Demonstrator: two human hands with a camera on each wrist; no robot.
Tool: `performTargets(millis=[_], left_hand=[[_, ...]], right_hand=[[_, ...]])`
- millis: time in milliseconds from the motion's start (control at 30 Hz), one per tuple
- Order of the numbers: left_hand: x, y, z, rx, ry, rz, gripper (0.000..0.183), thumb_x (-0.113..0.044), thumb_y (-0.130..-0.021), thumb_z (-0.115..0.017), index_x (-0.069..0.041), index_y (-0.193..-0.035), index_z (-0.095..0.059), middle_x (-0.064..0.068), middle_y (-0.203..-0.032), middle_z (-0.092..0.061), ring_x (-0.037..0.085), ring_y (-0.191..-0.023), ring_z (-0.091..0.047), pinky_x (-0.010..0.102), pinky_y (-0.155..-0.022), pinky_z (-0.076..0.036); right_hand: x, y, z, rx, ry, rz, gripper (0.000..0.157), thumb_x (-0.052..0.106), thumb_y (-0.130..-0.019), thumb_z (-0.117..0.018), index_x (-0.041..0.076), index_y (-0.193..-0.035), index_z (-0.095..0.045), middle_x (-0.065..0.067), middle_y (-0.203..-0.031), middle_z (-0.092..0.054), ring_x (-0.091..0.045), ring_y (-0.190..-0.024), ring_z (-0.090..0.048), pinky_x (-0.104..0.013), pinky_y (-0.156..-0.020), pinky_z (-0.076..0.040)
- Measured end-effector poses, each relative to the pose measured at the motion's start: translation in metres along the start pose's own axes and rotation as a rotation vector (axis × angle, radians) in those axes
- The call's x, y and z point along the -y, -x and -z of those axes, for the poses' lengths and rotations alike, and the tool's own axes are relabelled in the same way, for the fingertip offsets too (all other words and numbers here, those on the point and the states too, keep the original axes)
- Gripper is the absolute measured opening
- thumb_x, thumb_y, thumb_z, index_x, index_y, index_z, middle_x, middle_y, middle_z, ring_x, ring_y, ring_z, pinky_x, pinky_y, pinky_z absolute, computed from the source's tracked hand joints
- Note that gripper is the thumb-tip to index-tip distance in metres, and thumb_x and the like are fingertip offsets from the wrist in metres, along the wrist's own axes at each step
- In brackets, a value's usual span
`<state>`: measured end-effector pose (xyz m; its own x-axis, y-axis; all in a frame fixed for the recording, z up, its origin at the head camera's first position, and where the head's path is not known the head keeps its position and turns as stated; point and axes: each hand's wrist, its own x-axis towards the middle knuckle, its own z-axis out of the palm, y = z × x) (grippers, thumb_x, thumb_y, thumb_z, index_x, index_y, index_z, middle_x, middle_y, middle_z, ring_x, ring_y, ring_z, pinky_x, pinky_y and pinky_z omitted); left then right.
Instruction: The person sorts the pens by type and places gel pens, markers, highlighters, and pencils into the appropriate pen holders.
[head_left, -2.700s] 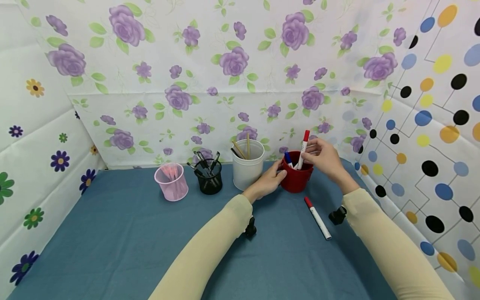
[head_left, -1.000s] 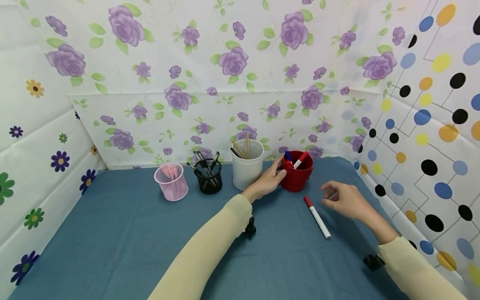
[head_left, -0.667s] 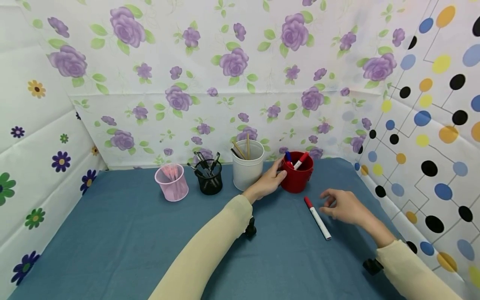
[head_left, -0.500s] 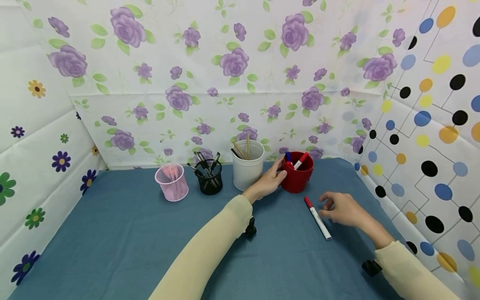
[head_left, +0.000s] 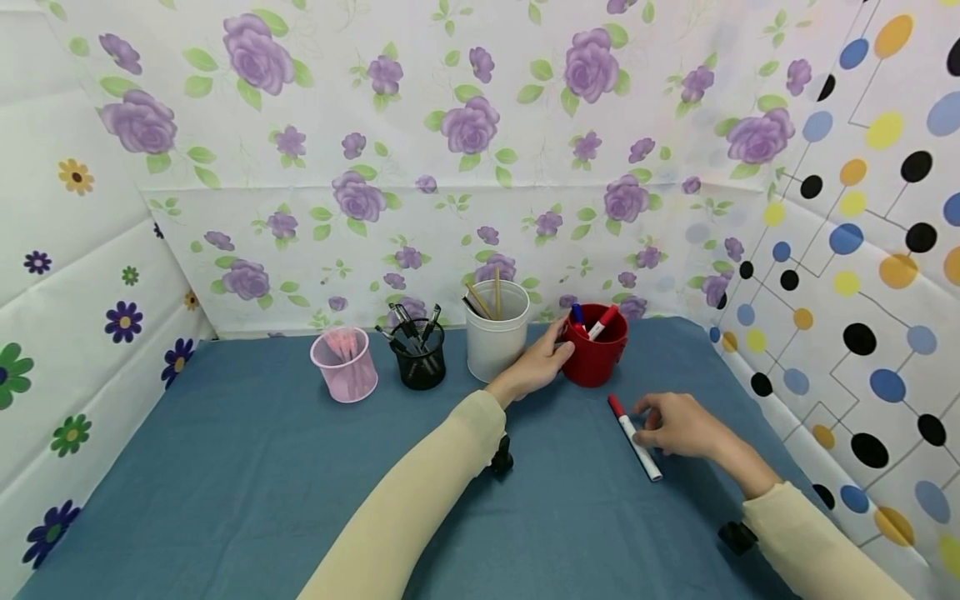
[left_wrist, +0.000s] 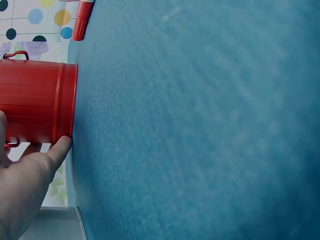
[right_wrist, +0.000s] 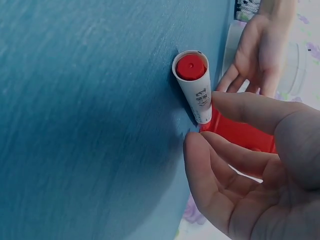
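Observation:
Lying on the blue cloth is a marker [head_left: 637, 446] with a white barrel and red cap. My right hand [head_left: 678, 425] is low beside it, thumb and fingers apart; in the right wrist view the thumb is close to the barrel [right_wrist: 197, 95], and contact is unclear. A small red bucket [head_left: 592, 358] stands upright behind the marker, with a blue-capped marker [head_left: 577, 315] and a red-capped marker [head_left: 602, 322] poking out. My left hand [head_left: 532, 362] holds the bucket's left side, thumb in front; its far fingers are partly hidden.
Left of the red bucket stand a white bucket [head_left: 495, 350] with pencils, a black mesh cup [head_left: 422, 369] with pens, and a pink cup [head_left: 348, 375] with pink sticks. Patterned cloth walls [head_left: 420, 108] rise behind and at both sides.
My right hand has let go of a red-capped marker, which now leans inside the red bucket. It has then come down and left to the marker on the cloth. My left hand stays put.

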<state>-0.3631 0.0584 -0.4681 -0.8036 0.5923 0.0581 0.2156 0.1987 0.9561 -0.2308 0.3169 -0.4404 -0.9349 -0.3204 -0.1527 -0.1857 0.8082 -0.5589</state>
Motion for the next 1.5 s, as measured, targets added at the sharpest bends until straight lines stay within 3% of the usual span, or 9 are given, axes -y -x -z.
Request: performTargets(millis=[500, 767, 1133, 1500], left_hand=[[-0.002, 0.001, 0.001, 0.002, -0.015, -0.004, 0.064, -0.035, -0.117, -0.041, -0.026, -0.173, -0.01, 0.008, -0.175, -0.024, 0.029, -0.16, -0.029, 0.049, -0.123, -0.038], [-0.001, 0.001, 0.001, 0.003, -0.009, 0.001, 0.063, -0.035, -0.117, -0.04, -0.028, -0.172, -0.011, 0.007, -0.175, -0.024, 0.029, -0.16, -0.029, 0.048, -0.123, -0.038], [-0.001, 0.002, 0.001, 0.011, -0.001, -0.002, 0.063, -0.033, -0.117, -0.04, -0.03, -0.172, -0.009, 0.006, -0.176, -0.023, 0.029, -0.159, -0.03, 0.049, -0.123, -0.038], [-0.001, 0.002, 0.001, 0.022, 0.006, 0.018, 0.065, -0.038, -0.117, -0.04, -0.033, -0.172, -0.007, 0.003, -0.177, -0.02, 0.029, -0.16, -0.028, 0.049, -0.124, -0.037]], right_hand=[[0.009, -0.003, -0.009, 0.044, 0.008, 0.005, 0.043, 0.009, -0.092, -0.081, -0.006, -0.129, -0.066, -0.003, -0.084, -0.068, -0.015, -0.061, -0.066, -0.032, -0.057, -0.057], [0.005, -0.002, -0.004, 0.059, -0.031, 0.051, 0.036, 0.006, -0.094, -0.077, -0.003, -0.127, -0.067, -0.001, -0.081, -0.066, -0.017, -0.06, -0.065, -0.032, -0.056, -0.055], [0.0, -0.001, 0.022, -0.051, -0.072, 0.101, 0.036, 0.012, -0.097, -0.076, 0.0, -0.13, -0.066, -0.003, -0.092, -0.069, -0.016, -0.066, -0.069, -0.031, -0.06, -0.058], [-0.001, -0.002, 0.039, -0.172, -0.152, 0.087, 0.039, 0.019, -0.1, -0.077, 0.003, -0.134, -0.065, -0.009, -0.102, -0.07, -0.017, -0.082, -0.074, -0.032, -0.067, -0.062]])
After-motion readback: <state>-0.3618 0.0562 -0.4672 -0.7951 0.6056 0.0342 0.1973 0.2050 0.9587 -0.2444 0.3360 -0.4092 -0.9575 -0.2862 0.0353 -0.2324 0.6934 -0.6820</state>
